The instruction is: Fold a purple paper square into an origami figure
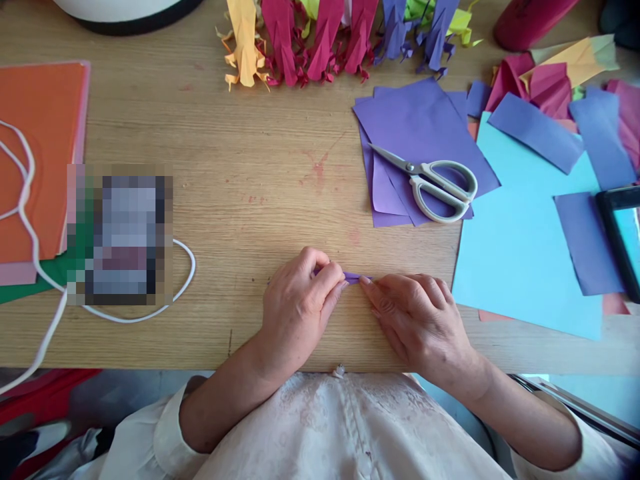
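A narrow strip of folded purple paper (pixel 353 277) lies between my hands, low over the wooden table near its front edge. My left hand (pixel 306 300) pinches the strip's left part between thumb and fingers, which hide that end. At its right end, my right hand (pixel 417 320) holds the paper with the fingertips, its other fingers curled. Only a short middle section shows. Up and to the right, grey-handled scissors (pixel 437 187) rest partly spread on a stack of purple sheets (pixel 420 120).
Folded paper figures (pixel 323 40) line the table's (pixel 225 187) back. At right are a light-blue sheet (pixel 520 260), purple pieces (pixel 537 133) and a dark-framed device (pixel 625 233). Orange paper (pixel 40 167), a white cable (pixel 30 227) and a pixelated phone-like object (pixel 125 233) lie left.
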`<move>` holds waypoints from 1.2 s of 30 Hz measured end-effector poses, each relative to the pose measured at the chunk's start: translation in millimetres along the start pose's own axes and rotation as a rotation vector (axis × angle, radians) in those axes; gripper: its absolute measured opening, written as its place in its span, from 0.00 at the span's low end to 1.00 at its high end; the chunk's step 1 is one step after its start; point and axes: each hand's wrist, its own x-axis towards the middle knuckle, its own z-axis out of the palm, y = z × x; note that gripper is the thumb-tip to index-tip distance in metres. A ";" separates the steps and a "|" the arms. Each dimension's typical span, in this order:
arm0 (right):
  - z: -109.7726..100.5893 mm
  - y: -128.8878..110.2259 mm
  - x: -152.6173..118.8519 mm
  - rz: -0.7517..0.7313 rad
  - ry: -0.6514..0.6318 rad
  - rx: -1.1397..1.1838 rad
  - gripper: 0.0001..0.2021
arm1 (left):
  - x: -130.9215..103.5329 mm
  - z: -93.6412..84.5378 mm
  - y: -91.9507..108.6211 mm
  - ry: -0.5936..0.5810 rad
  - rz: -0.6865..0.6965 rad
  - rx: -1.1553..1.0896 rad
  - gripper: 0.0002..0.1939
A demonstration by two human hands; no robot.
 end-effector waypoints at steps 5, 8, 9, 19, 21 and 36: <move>-0.5 3.8 -0.3 0.015 -0.006 0.046 0.21 | 0.4 0.3 -0.5 0.001 0.008 -0.008 0.06; -1.9 6.9 -2.5 -0.008 0.006 0.121 0.25 | 0.2 1.0 -1.3 0.002 0.008 -0.011 0.05; -2.4 7.5 -3.2 -0.017 0.009 0.139 0.27 | 0.1 1.1 -1.4 0.003 0.008 -0.011 0.05; -2.6 4.6 -1.9 0.007 0.007 0.073 0.33 | 1.2 -1.5 -0.1 -0.029 -0.007 -0.013 0.05; -2.0 4.4 -1.9 0.009 0.009 0.055 0.32 | 1.4 -1.6 -0.3 -0.029 -0.009 -0.018 0.04; -2.8 3.3 -2.0 -0.008 -0.048 -0.012 0.32 | 0.7 1.3 -1.7 -0.024 -0.012 -0.025 0.04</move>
